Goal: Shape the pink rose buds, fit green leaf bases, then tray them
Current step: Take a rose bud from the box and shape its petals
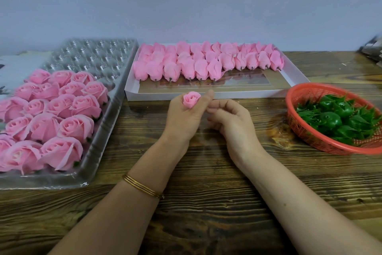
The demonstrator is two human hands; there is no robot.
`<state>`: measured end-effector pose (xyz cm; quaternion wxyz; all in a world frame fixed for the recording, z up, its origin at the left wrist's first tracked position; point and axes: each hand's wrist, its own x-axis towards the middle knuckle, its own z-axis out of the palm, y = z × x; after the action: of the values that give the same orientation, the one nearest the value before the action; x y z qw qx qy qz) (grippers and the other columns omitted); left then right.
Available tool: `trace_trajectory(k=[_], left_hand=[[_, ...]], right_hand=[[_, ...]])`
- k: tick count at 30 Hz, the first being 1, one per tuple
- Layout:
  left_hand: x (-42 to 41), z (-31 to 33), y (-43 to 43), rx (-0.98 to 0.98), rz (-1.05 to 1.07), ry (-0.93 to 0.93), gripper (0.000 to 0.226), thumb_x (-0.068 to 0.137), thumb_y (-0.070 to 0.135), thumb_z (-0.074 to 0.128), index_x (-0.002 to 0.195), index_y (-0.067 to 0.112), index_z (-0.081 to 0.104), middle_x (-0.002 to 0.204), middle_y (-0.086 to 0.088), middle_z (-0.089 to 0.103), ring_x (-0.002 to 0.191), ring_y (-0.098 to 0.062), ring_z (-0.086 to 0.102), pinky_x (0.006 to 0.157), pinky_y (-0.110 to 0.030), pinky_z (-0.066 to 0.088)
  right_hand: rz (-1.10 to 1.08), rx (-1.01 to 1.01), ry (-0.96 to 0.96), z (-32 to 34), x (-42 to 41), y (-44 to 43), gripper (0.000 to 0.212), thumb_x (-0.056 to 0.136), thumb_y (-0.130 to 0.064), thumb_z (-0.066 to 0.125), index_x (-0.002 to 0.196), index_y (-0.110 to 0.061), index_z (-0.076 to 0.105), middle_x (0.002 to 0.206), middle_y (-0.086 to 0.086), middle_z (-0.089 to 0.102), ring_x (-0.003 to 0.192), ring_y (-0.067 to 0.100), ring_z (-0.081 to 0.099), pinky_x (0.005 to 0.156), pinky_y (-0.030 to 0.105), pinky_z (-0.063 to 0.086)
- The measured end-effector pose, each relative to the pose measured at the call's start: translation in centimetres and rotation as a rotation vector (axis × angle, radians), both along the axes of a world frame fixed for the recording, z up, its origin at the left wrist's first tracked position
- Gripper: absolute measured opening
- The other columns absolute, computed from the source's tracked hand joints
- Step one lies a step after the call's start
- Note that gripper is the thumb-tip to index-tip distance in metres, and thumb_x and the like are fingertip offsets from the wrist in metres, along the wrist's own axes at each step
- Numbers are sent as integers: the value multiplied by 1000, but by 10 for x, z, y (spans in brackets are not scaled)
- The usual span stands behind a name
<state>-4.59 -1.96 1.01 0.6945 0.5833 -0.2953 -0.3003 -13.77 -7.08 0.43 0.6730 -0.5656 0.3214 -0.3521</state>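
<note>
My left hand point(187, 116) grips a small pink rose bud point(191, 99) upright, the bloom poking out above its curled fingers. Just to its right, my right hand point(229, 118) has loosely curled fingers that hold nothing, the fingertips close to the left thumb. Several unshaped pink buds point(206, 60) lie in rows in a white box lid point(206, 95) behind the hands. Green leaf bases point(339, 120) fill a red basket point(306, 130) at the right. Finished roses point(51, 114) sit in a clear plastic tray point(99, 143) at the left.
The tray's far cells point(95, 54) hold nothing. A wooden table point(206, 192) spreads under my forearms. A pale wall stands behind, and a dark blurred object point(372, 48) pokes in at the far right edge.
</note>
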Motion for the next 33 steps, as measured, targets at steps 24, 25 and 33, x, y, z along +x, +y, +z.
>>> trace_trajectory(k=[24,25,33], left_hand=[[9,0,0,-9,-250,166,16,91,16,65,89,2,59,74,-11,57,67,-15,60,64,-22,54],[10,1,1,-7,-270,155,16,92,16,65,90,1,60,76,-12,57,69,-15,60,66,-23,53],[5,1,-1,-30,-209,189,13,94,12,62,86,3,58,79,-13,53,72,-20,56,65,-21,55]], right_hand=[[183,-252,53,-4,-1,-2,16,79,13,68,86,-1,69,67,-1,58,63,5,52,69,25,48],[204,-233,47,-4,-1,-3,14,80,11,67,91,2,70,70,1,60,67,7,53,72,25,47],[178,-236,34,-4,0,0,21,74,11,75,90,-1,66,66,-8,59,63,7,51,65,18,46]])
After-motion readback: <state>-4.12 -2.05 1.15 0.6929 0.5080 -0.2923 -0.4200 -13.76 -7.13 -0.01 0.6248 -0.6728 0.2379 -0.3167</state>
